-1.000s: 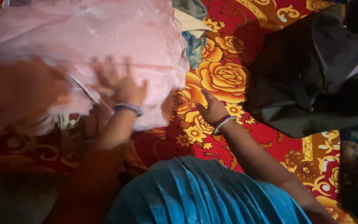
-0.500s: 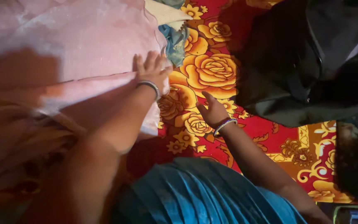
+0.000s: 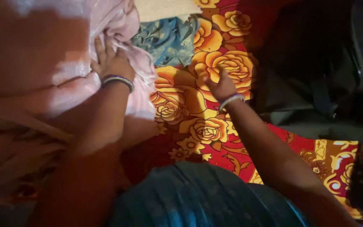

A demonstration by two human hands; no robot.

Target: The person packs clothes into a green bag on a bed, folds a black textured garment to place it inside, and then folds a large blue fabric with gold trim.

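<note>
My left hand (image 3: 111, 63), with bangles at the wrist, lies flat with fingers spread on a pale pink sheer cloth (image 3: 59, 54) that covers the upper left. The cloth's edge is bunched up just beyond my fingers. My right hand (image 3: 220, 86), also with a bangle, rests open on the red bedspread with yellow roses (image 3: 206, 122), holding nothing. A teal patterned cloth (image 3: 167, 38) and a cream cloth (image 3: 164, 8) lie between and beyond the two hands.
A dark black garment or bag (image 3: 316, 71) is heaped at the right. My blue pleated clothing (image 3: 202, 197) fills the bottom middle. The left side is in reddish shadow.
My left hand slid left and up across the pink cloth, pushing its edge back and uncovering the teal cloth. My right hand shifted slightly up on the bedspread.
</note>
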